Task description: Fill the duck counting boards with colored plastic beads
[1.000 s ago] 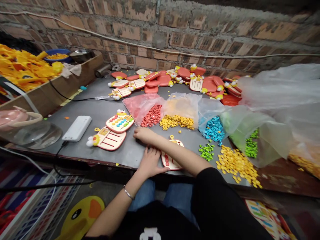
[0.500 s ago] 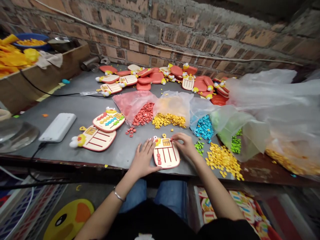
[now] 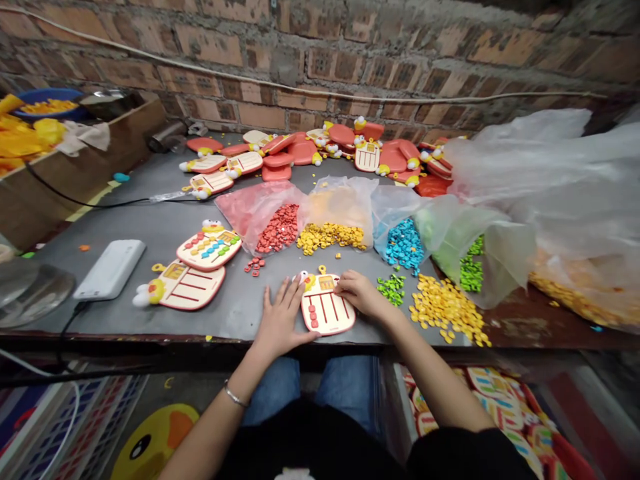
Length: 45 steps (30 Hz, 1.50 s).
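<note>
A cream toy board [image 3: 327, 308] with a red rim, dark red slots and a duck head lies flat before me. Red beads [image 3: 313, 317] sit in its leftmost slot. My left hand [image 3: 283, 317] is spread along the left side, thumb at the board's lower edge and fingertips by the duck head. At the upper right of the board, my right hand [image 3: 357, 291] has its fingers pinched together; whatever is between them is hidden. Left of my hands, a board filled with coloured beads [image 3: 210, 249] overlaps a bare-slotted board [image 3: 193, 287].
Bags of red [image 3: 278, 229], yellow [image 3: 330, 237], blue [image 3: 404, 243] and green beads [image 3: 471, 263] spill open behind. Loose green beads [image 3: 391, 289] and a yellow heap [image 3: 447, 308] lie right. More boards [image 3: 300, 150] pile by the wall. A white power bank [image 3: 111, 269] lies left.
My right hand has shifted slightly left and inward over the board's upper right, its fingers still pinched. The left hand keeps its place on the board. The whole view has shifted a little.
</note>
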Available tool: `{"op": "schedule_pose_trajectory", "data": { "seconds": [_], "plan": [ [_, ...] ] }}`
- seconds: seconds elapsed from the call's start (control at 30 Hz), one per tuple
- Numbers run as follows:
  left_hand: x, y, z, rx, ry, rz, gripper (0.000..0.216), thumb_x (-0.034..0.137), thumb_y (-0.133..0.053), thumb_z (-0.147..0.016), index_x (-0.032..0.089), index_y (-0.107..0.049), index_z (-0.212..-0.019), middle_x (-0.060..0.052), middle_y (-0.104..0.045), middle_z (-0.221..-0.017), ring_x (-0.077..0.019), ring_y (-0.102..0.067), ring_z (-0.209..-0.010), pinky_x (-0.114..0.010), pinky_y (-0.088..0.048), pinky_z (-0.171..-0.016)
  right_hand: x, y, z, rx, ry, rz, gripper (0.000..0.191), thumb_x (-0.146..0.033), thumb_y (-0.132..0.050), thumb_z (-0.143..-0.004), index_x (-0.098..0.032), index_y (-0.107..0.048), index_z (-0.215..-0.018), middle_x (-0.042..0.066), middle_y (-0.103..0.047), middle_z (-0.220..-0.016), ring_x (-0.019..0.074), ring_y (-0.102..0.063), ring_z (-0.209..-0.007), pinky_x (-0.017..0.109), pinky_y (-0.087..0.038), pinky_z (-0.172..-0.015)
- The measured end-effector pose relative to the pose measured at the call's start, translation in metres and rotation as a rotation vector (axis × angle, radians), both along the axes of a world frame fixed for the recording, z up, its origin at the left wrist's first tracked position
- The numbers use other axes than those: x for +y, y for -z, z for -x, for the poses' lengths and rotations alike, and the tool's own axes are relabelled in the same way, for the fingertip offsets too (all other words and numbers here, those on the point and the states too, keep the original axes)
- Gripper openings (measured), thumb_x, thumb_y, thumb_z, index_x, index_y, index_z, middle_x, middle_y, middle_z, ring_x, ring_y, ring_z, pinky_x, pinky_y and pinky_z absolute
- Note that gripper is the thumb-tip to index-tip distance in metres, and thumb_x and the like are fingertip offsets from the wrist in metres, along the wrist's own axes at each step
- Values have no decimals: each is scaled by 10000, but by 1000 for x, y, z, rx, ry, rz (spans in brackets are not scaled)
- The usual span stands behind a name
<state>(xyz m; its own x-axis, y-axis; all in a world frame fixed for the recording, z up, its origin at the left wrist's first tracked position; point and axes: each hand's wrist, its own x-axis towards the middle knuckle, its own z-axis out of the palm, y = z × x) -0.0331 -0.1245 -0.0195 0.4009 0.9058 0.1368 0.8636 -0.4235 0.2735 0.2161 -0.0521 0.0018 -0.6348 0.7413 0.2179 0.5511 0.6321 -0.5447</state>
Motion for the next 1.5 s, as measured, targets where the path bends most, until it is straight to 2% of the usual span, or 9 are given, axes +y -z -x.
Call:
{"op": "schedule_pose_trajectory", "data": {
  "seconds": [0.27, 0.4, 0.47, 0.6, 0.7, 0.9, 1.07, 1.23, 1.5],
  "plan": [
    [0, 3, 2, -9, 23, 4, 1069, 653, -623, -726, 164, -124, -1535, -143, -196, -1578, -327, -199, -1445, -541, -93, -1155, 0, 11, 60, 188, -147, 36, 147, -109, -577, -866, -166, -679, -777, 54, -622, -796, 176, -561, -803, 313, -448, -773],
    [0, 2, 2, -7, 23, 8, 1070, 658, -630, -720, 168, -137, -1534, -147, -203, -1576, -331, -206, -1442, -557, -53, -1155, 8, 4, 53, 228, -337, 208, 102, -183, -615, -855, -168, -682, -779, 36, -641, -789, 166, -590, -786, 303, -472, -774],
    [0, 1, 1, -9, 28, 14, 1063, 659, -624, -726, 170, -135, -1534, -150, -204, -1575, -331, -198, -1444, -566, -26, -1154, 22, 5, 39, 320, -216, 249, 103, -220, -598, -874, -172, -686, -850, 44, -656, -843, 168, -610, -813, 297, -492, -766],
    [0, -2, 1, -11, 34, 19, 1021, 628, -625, -741, 188, -153, -1532, -157, -183, -1580, -342, -182, -1446, -595, -11, -1140, 58, 14, 16, 269, 328, -3, 132, -139, -592, -841, -170, -690, -924, 91, -628, -988, 204, -589, -940, 350, -489, -837],
    [-1, -5, 1, 0, 44, 23, 967, 605, -625, -752, 211, -196, -1524, -154, -164, -1585, -358, -162, -1448, -631, -22, -1123, 71, 20, 9, 58, 384, -35, 121, -65, -586, -801, -141, -676, -771, 95, -624, -894, 202, -589, -855, 371, -491, -825],
    [-1, -10, -9, 16, 33, 8, 949, 623, -652, -720, 223, -284, -1499, -160, -163, -1585, -389, -145, -1445, -676, -43, -1102, 38, 16, 4, 320, 265, 28, 87, -197, -584, -860, -167, -663, -880, 72, -662, -914, 178, -627, -811, 312, -529, -712],
    [4, -9, -19, 23, 31, 14, 921, 659, -641, -707, 190, -376, -1454, -152, -196, -1579, -378, -166, -1439, -644, -105, -1112, 11, 12, 3, 115, 165, -92, 107, -161, -567, -886, -173, -664, -843, 86, -684, -895, 205, -593, -866, 362, -480, -818],
    [4, -6, -21, 19, 4, -10, 929, 660, -650, -691, 195, -386, -1450, -128, -202, -1581, -379, -189, -1429, -581, -196, -1099, 4, 8, 4, -78, 97, -219, 208, -133, -500, -917, -165, -648, -774, 108, -659, -877, 217, -516, -852, 350, -446, -773],
    [2, -8, -19, 9, 21, -9, 924, 694, -631, -685, 186, -422, -1428, -128, -214, -1578, -352, -211, -1428, -490, -272, -1055, -13, 3, 1, 53, 51, -49, 116, -160, -516, -907, -176, -611, -843, 63, -622, -796, 186, -524, -761, 302, -436, -702]
  ]
}}
